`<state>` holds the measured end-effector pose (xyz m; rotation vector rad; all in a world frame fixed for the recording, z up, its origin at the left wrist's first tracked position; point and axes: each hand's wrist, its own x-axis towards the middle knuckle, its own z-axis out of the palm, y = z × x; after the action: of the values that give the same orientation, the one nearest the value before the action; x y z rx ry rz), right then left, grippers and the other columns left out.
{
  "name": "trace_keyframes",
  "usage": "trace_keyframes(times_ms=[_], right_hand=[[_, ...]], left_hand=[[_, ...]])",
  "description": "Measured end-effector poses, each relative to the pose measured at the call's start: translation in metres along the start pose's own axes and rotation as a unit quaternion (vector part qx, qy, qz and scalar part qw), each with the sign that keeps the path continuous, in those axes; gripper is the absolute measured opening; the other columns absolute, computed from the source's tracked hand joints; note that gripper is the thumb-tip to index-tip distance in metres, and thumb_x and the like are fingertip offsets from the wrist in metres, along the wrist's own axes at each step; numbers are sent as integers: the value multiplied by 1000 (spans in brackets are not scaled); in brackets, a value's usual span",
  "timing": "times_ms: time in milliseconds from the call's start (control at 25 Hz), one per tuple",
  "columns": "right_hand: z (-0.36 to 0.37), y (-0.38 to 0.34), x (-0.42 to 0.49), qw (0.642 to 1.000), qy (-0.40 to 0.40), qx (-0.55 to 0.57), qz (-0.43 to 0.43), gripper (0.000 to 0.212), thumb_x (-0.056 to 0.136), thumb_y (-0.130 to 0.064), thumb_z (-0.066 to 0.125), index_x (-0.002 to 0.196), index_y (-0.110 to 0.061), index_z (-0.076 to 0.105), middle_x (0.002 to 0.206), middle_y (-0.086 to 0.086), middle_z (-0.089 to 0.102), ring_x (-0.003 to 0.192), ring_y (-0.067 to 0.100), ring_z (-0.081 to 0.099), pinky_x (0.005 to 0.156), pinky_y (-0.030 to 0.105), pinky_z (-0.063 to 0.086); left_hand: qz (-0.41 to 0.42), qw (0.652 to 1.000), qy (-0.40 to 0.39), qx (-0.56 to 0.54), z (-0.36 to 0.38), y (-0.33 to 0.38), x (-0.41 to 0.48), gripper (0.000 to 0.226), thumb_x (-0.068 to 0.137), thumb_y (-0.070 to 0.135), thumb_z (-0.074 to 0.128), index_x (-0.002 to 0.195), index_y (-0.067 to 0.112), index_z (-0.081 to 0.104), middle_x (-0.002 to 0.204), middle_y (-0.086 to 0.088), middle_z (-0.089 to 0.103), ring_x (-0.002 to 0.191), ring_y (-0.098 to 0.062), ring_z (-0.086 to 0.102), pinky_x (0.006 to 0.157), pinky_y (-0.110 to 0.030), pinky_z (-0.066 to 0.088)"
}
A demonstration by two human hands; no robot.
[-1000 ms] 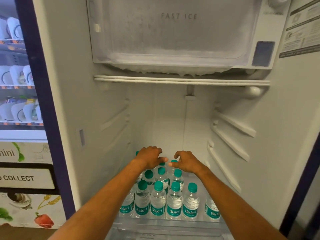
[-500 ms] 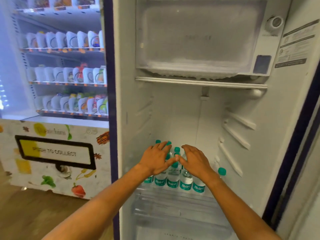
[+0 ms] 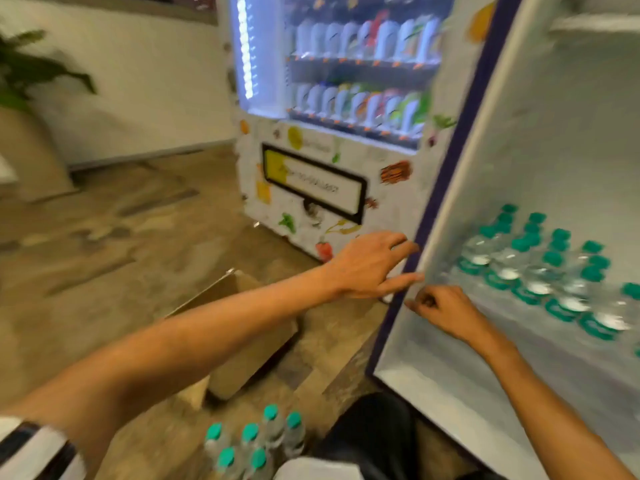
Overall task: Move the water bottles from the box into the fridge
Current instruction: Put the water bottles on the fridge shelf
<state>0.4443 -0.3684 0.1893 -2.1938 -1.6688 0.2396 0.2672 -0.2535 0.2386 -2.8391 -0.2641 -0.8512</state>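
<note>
The open fridge [image 3: 519, 161] fills the right side of the blurred head view. Several water bottles with green caps [image 3: 540, 271] stand in rows on its floor. My left hand [image 3: 370, 268] hovers at the fridge's dark left edge with fingers spread and nothing in it. Just inside that edge my right hand [image 3: 443, 310] has loosely curled fingers and holds nothing. More green-capped bottles [image 3: 256, 441] stand packed together on the floor at the bottom centre. A brown cardboard box [image 3: 242, 341] lies on the floor beneath my left forearm.
A lit vending machine [image 3: 332, 133] stands directly left of the fridge. Brown patterned floor [image 3: 121, 237] stretches to the left. A potted plant [image 3: 27, 74] sits at the far left by the white wall. My dark-clad knee [image 3: 374, 434] shows at the bottom.
Both hands have drawn back from the bottles inside the fridge to its left edge. My view has swung left and down, bringing the box and floor bottles into sight.
</note>
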Motion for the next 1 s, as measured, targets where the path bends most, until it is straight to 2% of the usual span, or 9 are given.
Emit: trace_keyframes(times_ms=[80, 240, 400, 520, 640, 720, 840, 1000], right_hand=[[46, -45, 14, 996, -68, 0, -50, 25, 84, -38, 69, 66, -24, 57, 63, -4, 61, 66, 13, 61, 60, 31, 43], [145, -131, 28, 976, -185, 33, -114, 26, 84, -45, 68, 78, -21, 62, 74, -5, 64, 71, 9, 59, 63, 24, 41], [244, -178, 22, 941, -304, 35, -145, 27, 84, -42, 68, 92, -17, 66, 85, 0, 69, 78, 13, 64, 71, 30, 54], [300, -181, 12, 912, -378, -21, -158, 30, 83, -38, 70, 104, -18, 62, 94, 2, 67, 87, 18, 64, 79, 36, 54], [331, -169, 2, 887, -412, -97, -186, 41, 82, -26, 70, 121, -20, 56, 115, 6, 62, 105, 25, 60, 88, 39, 52], [343, -161, -3, 878, -414, -122, -206, 45, 83, -16, 69, 124, -21, 54, 122, 5, 58, 110, 23, 57, 90, 35, 51], [353, -155, -7, 885, -387, -149, -212, 37, 85, -10, 66, 120, -16, 55, 118, 10, 56, 105, 25, 58, 86, 32, 50], [355, -155, -8, 894, -368, -166, -194, 31, 85, -10, 68, 114, -10, 57, 111, 12, 59, 99, 27, 61, 84, 34, 53]], left_hand=[[-53, 997, -38, 30, -6, -32, -55, 54, 96, 56, 42, 120, 11, 59, 106, -8, 61, 92, -26, 59, 76, -38, 47], [-191, 969, -149, 53, 3, -80, -188, 59, 96, 61, 30, 124, 15, 54, 112, -6, 61, 96, -22, 60, 77, -36, 50], [-328, 909, -256, 22, 39, -82, -318, 63, 94, 67, 20, 123, 20, 50, 117, -6, 59, 97, -24, 60, 77, -39, 53], [-377, 867, -324, -14, 63, -63, -391, 70, 90, 72, 16, 126, 20, 46, 116, -9, 58, 98, -27, 60, 78, -40, 53], [-396, 834, -383, -32, 78, -41, -431, 68, 93, 69, 23, 134, 18, 42, 119, -11, 56, 99, -26, 59, 78, -41, 54], [-395, 815, -421, -44, 87, -31, -443, 69, 93, 68, 24, 134, 17, 42, 116, -9, 57, 92, -22, 59, 76, -39, 55], [-407, 799, -437, -69, 95, -19, -444, 53, 95, 61, 34, 120, 17, 48, 100, -5, 59, 77, -15, 55, 68, -32, 53], [-423, 801, -411, -104, 98, -10, -437, 30, 94, 38, 55, 112, 15, 53, 100, -3, 62, 84, -16, 62, 76, -28, 56]])
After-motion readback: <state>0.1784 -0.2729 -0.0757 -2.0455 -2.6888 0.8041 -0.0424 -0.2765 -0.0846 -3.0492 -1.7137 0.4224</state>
